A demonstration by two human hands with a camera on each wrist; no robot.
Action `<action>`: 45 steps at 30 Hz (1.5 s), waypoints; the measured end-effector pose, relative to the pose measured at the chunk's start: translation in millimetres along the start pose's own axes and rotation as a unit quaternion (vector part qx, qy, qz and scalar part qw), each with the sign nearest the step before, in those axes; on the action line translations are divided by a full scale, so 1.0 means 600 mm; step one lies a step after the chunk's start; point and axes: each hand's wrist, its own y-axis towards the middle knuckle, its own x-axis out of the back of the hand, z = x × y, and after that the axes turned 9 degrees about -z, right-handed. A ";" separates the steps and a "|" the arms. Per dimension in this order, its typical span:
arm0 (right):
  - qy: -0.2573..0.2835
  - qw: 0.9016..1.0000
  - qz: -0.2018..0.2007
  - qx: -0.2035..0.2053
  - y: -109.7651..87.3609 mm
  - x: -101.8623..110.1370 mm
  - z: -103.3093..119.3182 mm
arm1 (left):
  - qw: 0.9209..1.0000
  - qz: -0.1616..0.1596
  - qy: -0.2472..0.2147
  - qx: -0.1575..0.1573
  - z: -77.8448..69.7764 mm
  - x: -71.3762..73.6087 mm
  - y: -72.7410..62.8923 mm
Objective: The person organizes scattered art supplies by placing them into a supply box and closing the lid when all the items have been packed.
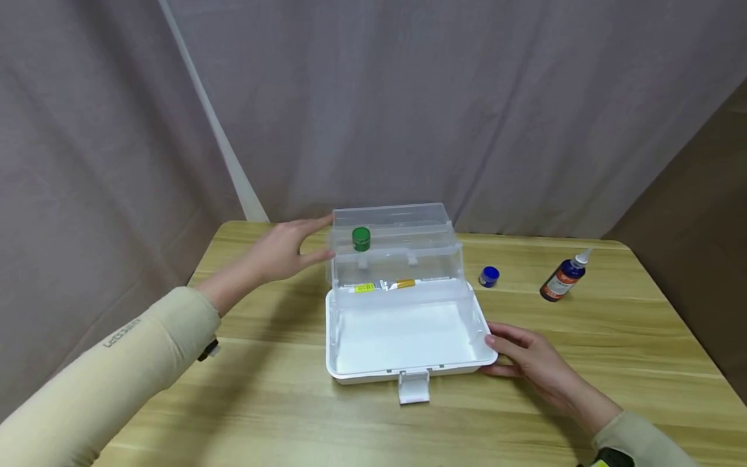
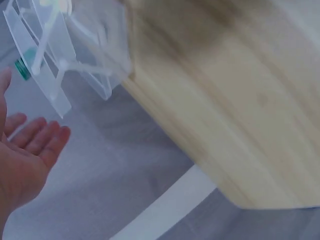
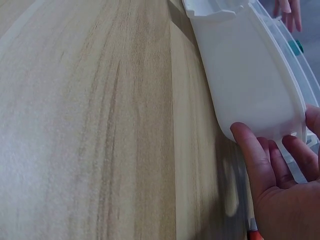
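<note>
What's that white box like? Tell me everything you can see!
The white box looks like plastic and sits open on the wooden table. See-through trays rise in steps towards its back, holding a green jar. A white latch hangs down in front. The right hand holds its front right corner. The left hand is beside the trays; I can't tell if it touches.

Surface (image 1: 630, 350) is wood-grain, light yellow-brown with darker streaks, far corners rounded. White box (image 1: 403, 340) sits directly on it, opened up, clear upper tiers raised. Rest is relative to the box: small blue jar (image 1: 489, 277) near its right side, toward the rear. Blue bottle (image 1: 563, 280), red-and-white label, white nozzle up, stands farther right, past the jar. Shadow (image 1: 233, 395) on the wood left of the box.
</note>
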 end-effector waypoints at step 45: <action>0.003 1.000 -0.001 -0.005 -0.004 -0.001 0.004 | 0.875 0.057 -0.393 0.278 -0.074 -0.122 -0.196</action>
